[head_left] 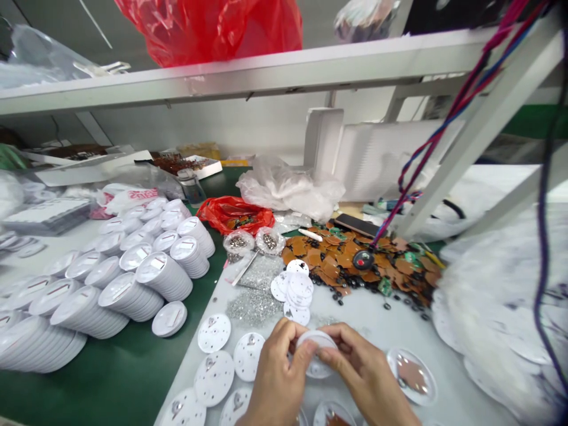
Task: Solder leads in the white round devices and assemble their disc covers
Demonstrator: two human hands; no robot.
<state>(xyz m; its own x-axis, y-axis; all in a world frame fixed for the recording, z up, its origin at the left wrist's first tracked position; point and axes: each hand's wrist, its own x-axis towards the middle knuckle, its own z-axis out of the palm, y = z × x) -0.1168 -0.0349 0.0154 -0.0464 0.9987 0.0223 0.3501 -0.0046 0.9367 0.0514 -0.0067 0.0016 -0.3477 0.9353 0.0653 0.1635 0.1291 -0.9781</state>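
Between both hands, over the white work surface, is a round white plastic disc (318, 355). My left hand (281, 370) pinches its left edge, with the thumb on the near face. On the right edge, my right hand (357, 364) grips with thumb and fingers. White discs with holes and small metal parts (213, 377) lie left of my hands. A clear-rimmed round housing with a brown board inside (412, 377) sits to the right. Just beyond the hands is a small pile of white perforated discs (298, 290).
Stacks of white round covers (164, 275) fill the green mat at left. Brown circuit boards and black round parts (328, 260) are heaped at the back, near small metal pieces (255, 305). Twisted wires (437, 139) hang at right beside a large plastic bag (492, 307). A shelf (248, 74) spans overhead.
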